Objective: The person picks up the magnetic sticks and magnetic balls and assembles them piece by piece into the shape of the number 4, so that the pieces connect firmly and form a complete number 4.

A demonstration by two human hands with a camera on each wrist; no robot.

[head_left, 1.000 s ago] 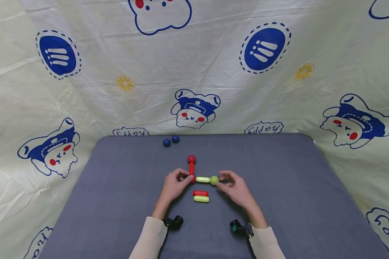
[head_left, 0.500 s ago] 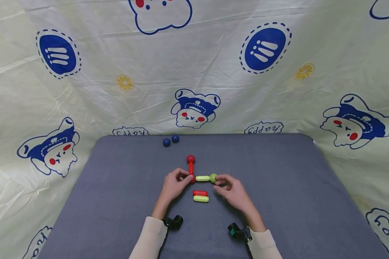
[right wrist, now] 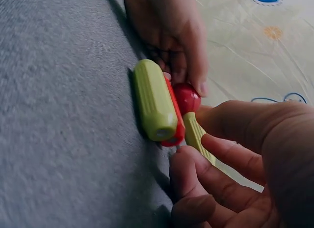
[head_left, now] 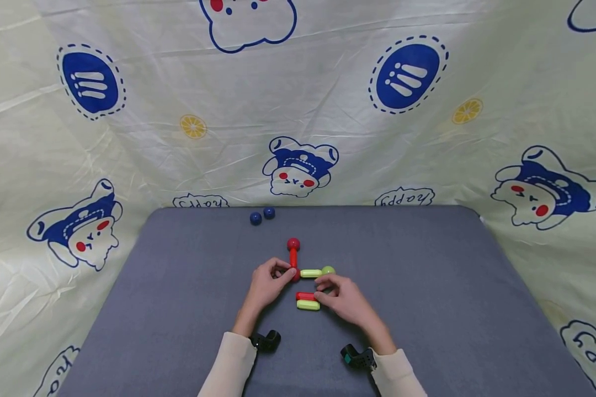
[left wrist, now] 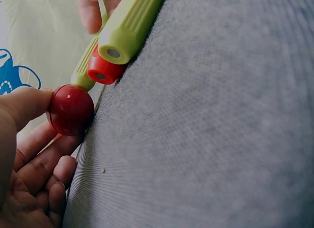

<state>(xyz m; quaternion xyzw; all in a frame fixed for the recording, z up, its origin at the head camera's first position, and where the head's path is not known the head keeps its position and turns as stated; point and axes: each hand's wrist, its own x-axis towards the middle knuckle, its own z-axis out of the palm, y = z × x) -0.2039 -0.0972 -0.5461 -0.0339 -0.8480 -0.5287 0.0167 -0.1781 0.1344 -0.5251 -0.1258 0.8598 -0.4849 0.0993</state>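
My left hand pinches a red ball between thumb and fingers. From that ball a red magnetic rod runs away to a second red ball. A yellow-green rod runs right from the held ball to a green ball, now partly behind my right hand. Side by side nearer me lie a loose red rod and a loose yellow-green rod. My right hand is at their right end, thumb and fingers apart, fingertips close to the red rod's end.
Two dark blue balls lie near the far edge of the grey table. A printed cloth hangs behind and beside the table. Each wrist wears a black camera.
My right hand has left the green ball and moved left and toward me, to the loose rods. The left hand stays on the red ball.
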